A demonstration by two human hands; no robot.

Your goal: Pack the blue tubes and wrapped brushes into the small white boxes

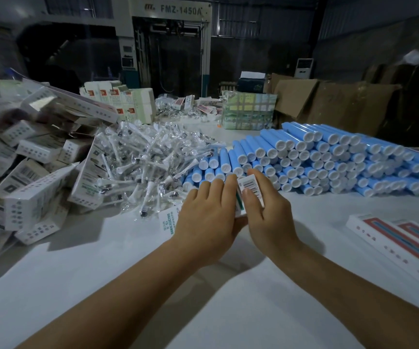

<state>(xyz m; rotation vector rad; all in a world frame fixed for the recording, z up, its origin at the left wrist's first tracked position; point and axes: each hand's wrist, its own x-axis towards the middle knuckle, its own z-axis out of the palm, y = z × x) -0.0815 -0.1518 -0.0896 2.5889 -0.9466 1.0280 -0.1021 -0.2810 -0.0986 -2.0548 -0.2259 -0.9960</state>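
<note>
A small white box (251, 188) with a barcode on its end flap sits between both hands at the table's middle. My left hand (207, 215) wraps round its left side, and my right hand (266, 210) grips its right side with the thumb on the flap. Just beyond lies a big stack of blue tubes (329, 157) with white caps. A heap of wrapped brushes (148, 157) in clear plastic lies to the left of the tubes. Whether anything is inside the held box is hidden.
A pile of small white boxes (32, 172) fills the left side. Long white boxes with red print (399, 245) lie at the right edge. Cardboard cartons (329, 102) and a taped package (250, 110) stand at the back on the white table (153, 285).
</note>
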